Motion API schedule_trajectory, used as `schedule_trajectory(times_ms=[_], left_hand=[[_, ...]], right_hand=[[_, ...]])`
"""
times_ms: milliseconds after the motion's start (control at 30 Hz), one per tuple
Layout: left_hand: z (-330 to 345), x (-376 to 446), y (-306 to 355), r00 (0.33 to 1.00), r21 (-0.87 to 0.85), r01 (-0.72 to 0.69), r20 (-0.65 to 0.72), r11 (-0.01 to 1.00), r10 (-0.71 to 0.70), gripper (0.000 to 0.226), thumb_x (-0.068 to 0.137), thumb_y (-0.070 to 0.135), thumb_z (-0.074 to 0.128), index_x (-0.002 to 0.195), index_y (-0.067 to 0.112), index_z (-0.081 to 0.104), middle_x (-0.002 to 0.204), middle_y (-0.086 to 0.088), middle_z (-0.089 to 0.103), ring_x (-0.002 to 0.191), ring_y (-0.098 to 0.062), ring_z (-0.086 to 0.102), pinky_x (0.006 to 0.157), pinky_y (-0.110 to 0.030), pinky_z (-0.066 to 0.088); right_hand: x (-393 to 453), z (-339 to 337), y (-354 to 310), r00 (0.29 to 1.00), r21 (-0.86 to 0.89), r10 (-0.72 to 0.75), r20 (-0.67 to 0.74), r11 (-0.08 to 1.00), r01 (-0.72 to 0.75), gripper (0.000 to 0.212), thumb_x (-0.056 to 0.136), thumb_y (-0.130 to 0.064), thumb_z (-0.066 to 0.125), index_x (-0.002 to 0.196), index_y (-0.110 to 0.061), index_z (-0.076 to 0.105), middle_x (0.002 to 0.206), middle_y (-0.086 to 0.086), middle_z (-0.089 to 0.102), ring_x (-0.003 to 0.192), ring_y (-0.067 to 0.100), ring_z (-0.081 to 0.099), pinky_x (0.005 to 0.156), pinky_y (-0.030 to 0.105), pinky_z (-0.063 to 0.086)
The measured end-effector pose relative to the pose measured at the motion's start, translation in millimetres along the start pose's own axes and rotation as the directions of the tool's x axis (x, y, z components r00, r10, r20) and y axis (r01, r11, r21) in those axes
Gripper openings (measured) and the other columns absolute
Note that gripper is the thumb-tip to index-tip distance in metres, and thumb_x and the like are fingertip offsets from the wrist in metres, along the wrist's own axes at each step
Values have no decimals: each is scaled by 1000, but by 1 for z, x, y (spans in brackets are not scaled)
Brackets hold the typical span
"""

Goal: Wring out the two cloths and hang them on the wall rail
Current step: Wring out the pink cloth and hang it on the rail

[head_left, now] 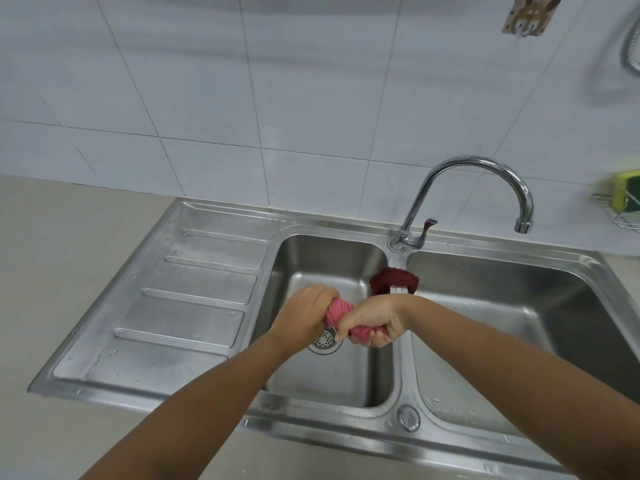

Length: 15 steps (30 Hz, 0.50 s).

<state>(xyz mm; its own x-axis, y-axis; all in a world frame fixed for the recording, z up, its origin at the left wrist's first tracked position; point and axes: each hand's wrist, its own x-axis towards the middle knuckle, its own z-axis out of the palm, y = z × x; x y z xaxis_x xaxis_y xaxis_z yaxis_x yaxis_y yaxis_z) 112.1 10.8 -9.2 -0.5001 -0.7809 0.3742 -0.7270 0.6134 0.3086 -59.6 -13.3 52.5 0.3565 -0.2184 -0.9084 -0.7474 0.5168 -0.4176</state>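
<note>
— Head view: what's over the strainer (pixel 324 340)?
— Left hand (pixel 304 317) and right hand (pixel 372 323) both clenched on the pink cloth (pixel 337 311), just above it.
— The dark red cloth (pixel 393 279)?
— Draped on the divider, beyond the strainer.

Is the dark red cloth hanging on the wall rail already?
No, the dark red cloth lies draped over the divider between the two sink basins.

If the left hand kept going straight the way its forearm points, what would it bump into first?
Probably the dark red cloth draped over the divider between the two basins. The left hand, shut on the pink cloth, points up and right toward it. Depth is unclear, so it might pass above it and reach the tap.
</note>
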Motion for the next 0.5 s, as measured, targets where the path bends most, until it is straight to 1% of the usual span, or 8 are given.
schedule_trajectory(times_ms=[33, 100, 167, 233, 300, 367, 433, 500], left_hand=[[-2, 2, 1, 998, -3, -12, 68, 1000, 13, 26, 75, 7, 70, 100, 6, 63, 88, -8, 64, 78, -24, 60, 61, -32, 48], [-2, 5, 1, 980, 24, -17, 199, 1000, 12, 20, 83, 8, 59, 103, 11, 59, 93, -5, 60, 82, -21, 55, 61, -28, 40], [0, 7, 1, 959, 63, 1, 283, 998, -19, 15, 86, 11, 54, 100, 14, 54, 94, -4, 60, 83, -21, 56, 60, -27, 37], [1, 9, 1, 942, 142, 2, 332, 990, -49, 11, 88, 16, 51, 98, 12, 52, 92, -5, 62, 79, -24, 58, 57, -30, 34], [5, 10, 1, 927, 228, -6, 366, 974, -80, 14, 91, 22, 49, 98, 9, 52, 90, -8, 65, 76, -27, 61, 56, -31, 33], [8, 12, 3, 908, 291, 13, 396, 957, -133, 18, 91, 25, 48, 95, 8, 54, 88, -9, 68, 75, -30, 63, 56, -31, 35], [9, 18, 4, 893, 308, 51, 412, 950, -181, 20, 88, 27, 50, 89, 8, 58, 85, -11, 69, 75, -32, 64, 58, -31, 37], [8, 24, 4, 885, 306, 70, 421, 949, -201, 22, 84, 30, 53, 81, 10, 61, 79, -10, 69, 72, -33, 64, 57, -29, 37]], right_hand=[[1, 2, 2, 998, -44, -21, -66, 999, 18, 28, 85, -19, 64, 63, -16, 46, 47, -2, 39, 33, 5, 31, 33, 14, 21], [6, 7, 7, 956, -201, -118, -267, 977, 65, 23, 77, -17, 68, 63, -14, 50, 50, 1, 43, 36, 10, 31, 36, 18, 23], [12, 13, 11, 846, -401, -261, -465, 914, 62, 17, 71, -19, 67, 59, -14, 56, 49, 1, 53, 39, 14, 43, 44, 22, 37], [20, 17, 15, 741, -552, -372, -559, 834, 2, 13, 72, -23, 63, 63, -14, 58, 55, 0, 58, 50, 17, 54, 56, 26, 48], [28, 18, 19, 657, -691, -479, -582, 717, -89, 11, 76, -26, 58, 71, -15, 58, 68, 2, 60, 62, 23, 58, 59, 29, 48], [33, 17, 21, 604, -786, -568, -559, 594, -170, 15, 82, -29, 54, 79, -15, 60, 77, 6, 62, 70, 28, 62, 59, 31, 45], [37, 12, 22, 581, -832, -619, -529, 514, -210, 22, 86, -33, 51, 82, -14, 62, 82, 8, 66, 71, 29, 62, 57, 32, 41], [40, 6, 22, 565, -857, -655, -502, 463, -224, 24, 88, -32, 48, 82, -14, 62, 83, 8, 67, 72, 30, 63, 56, 32, 39]])
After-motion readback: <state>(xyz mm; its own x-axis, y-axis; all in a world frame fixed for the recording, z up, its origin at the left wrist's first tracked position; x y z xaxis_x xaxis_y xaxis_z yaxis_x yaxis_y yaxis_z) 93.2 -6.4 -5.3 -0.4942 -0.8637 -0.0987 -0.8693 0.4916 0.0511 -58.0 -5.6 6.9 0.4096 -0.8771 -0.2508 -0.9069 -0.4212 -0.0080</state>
